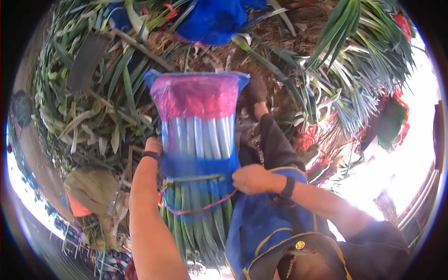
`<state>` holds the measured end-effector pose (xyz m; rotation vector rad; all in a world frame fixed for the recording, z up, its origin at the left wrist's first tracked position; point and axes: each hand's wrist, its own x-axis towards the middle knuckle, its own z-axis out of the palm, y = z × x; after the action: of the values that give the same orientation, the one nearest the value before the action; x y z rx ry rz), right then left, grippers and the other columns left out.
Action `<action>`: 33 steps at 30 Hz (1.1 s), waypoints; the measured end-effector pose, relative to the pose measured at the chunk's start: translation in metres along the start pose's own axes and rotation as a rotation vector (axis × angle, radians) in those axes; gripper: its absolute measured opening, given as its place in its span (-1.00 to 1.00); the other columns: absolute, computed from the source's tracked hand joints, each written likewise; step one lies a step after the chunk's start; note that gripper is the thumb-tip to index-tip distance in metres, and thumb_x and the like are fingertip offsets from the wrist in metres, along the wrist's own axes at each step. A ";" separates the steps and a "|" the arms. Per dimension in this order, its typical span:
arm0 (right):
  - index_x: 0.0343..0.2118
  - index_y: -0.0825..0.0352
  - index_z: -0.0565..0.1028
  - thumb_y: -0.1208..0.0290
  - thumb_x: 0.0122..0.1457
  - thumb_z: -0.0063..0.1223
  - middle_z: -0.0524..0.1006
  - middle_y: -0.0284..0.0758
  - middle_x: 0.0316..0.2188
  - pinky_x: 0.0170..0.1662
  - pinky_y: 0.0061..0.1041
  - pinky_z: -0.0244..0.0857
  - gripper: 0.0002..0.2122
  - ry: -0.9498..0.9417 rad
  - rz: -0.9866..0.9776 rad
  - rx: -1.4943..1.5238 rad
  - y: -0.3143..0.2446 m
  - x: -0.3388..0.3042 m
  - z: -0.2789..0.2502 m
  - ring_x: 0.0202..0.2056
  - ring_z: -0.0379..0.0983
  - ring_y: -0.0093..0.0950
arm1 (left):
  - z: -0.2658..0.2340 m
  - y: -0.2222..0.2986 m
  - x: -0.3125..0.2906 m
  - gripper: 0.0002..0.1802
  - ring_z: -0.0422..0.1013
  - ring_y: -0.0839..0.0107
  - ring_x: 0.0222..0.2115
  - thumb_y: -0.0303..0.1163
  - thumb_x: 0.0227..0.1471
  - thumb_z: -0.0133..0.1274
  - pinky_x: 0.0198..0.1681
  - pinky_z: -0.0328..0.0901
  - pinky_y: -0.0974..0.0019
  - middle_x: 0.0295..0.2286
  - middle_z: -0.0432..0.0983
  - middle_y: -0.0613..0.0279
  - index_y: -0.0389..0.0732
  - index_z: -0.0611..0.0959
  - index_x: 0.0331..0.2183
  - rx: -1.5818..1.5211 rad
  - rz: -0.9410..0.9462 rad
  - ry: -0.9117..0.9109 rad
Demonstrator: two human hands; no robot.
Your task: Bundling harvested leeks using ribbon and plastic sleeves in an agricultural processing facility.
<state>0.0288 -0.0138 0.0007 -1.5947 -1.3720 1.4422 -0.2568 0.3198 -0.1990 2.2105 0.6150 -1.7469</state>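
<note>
A blue-and-clear plastic bag [198, 161] with a pink-red band at its far end is drawn over a bundle of leeks [196, 238]. White stalks show through the clear part, and the green leaves stick out of the near end. A pink drawstring [205, 208] loops across the leaves near the bag's mouth. My right hand [254, 179] is closed on the right edge of the bag, its fingers curled in. At the left edge, my left hand [154, 145] touches the bag's side; its fingers are hidden behind the plastic.
Loose leeks and trimmed leaves [93, 116] lie heaped at the left. More leeks [359, 60] are piled at the far right. Blue plastic [210, 21] lies at the far middle. A khaki cloth [91, 189] is beside my left arm. My foot [255, 88] rests among the scraps.
</note>
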 end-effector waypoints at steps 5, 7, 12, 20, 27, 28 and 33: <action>-0.35 0.25 0.40 0.33 0.01 0.08 0.41 -0.30 -0.49 -0.36 -0.31 0.24 -0.82 0.257 0.122 -0.159 -0.021 0.024 -0.012 -0.41 0.39 -0.29 | -0.117 0.061 -0.120 -0.65 0.45 0.16 -0.22 -0.32 -0.01 0.01 -0.18 0.32 0.22 -0.30 0.52 0.07 -0.12 0.55 -0.12 -0.051 0.142 0.242; -0.28 0.23 0.41 0.33 -0.03 0.11 0.40 -0.33 -0.44 -0.31 -0.35 0.23 -0.76 0.255 0.046 -0.242 -0.052 0.038 -0.004 -0.34 0.37 -0.33 | -0.100 0.048 -0.183 -0.69 0.45 0.19 -0.35 -0.39 -0.03 0.05 -0.30 0.33 0.24 -0.39 0.50 0.11 -0.14 0.55 -0.16 -0.466 0.062 0.677; -0.39 0.24 0.42 0.34 -0.11 0.11 0.34 -0.33 -0.44 -0.36 -0.34 0.19 -0.79 0.220 0.007 -0.498 -0.046 0.059 0.023 -0.34 0.30 -0.32 | -0.037 0.112 -0.311 -0.66 0.38 0.18 -0.40 -0.39 -0.04 0.08 -0.34 0.26 0.19 -0.43 0.46 0.13 -0.17 0.54 -0.14 -0.725 -0.256 1.174; -0.28 0.30 0.38 0.23 0.04 0.03 0.49 -0.13 -0.49 -0.34 -0.18 0.28 -0.73 -0.015 0.188 -0.345 -0.070 0.063 0.026 -0.39 0.44 -0.12 | 0.042 0.287 -0.380 -0.03 -0.10 -0.15 0.17 0.34 -0.19 0.00 0.06 -0.06 -0.13 0.20 -0.07 -0.02 0.07 0.20 0.19 -0.785 -0.476 0.769; -0.21 0.42 0.24 0.11 0.08 -0.03 0.50 0.02 -0.50 -0.32 -0.08 0.28 -0.57 -0.464 0.135 -0.494 -0.101 0.067 0.045 -0.38 0.45 0.02 | 0.070 0.311 -0.355 0.05 -0.26 -0.10 0.22 0.47 -0.24 -0.10 0.13 -0.23 -0.11 0.24 -0.18 0.06 0.14 0.12 0.22 -0.829 -0.582 0.833; -0.21 0.42 0.23 0.13 0.08 -0.03 0.49 0.03 -0.50 -0.33 -0.07 0.28 -0.58 -0.505 0.109 -0.498 -0.102 0.063 0.051 -0.39 0.44 0.03 | 0.071 0.309 -0.353 0.05 -0.26 -0.09 0.22 0.47 -0.25 -0.10 0.14 -0.24 -0.10 0.24 -0.18 0.07 0.15 0.13 0.21 -0.838 -0.577 0.832; -0.26 0.40 0.21 0.18 -0.01 0.07 0.49 0.03 -0.53 -0.37 -0.04 0.25 -0.58 -0.514 0.090 -0.379 -0.106 0.049 0.060 -0.42 0.43 0.05 | 0.067 0.308 -0.352 0.02 -0.28 -0.11 0.22 0.41 -0.36 0.05 0.13 -0.21 -0.11 0.21 -0.13 0.05 0.14 0.29 0.14 -0.934 -0.571 0.818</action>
<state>-0.0652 0.0510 0.0652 -1.5833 -1.9839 1.8134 -0.2342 -0.0395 0.1068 1.9832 1.8908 -0.3407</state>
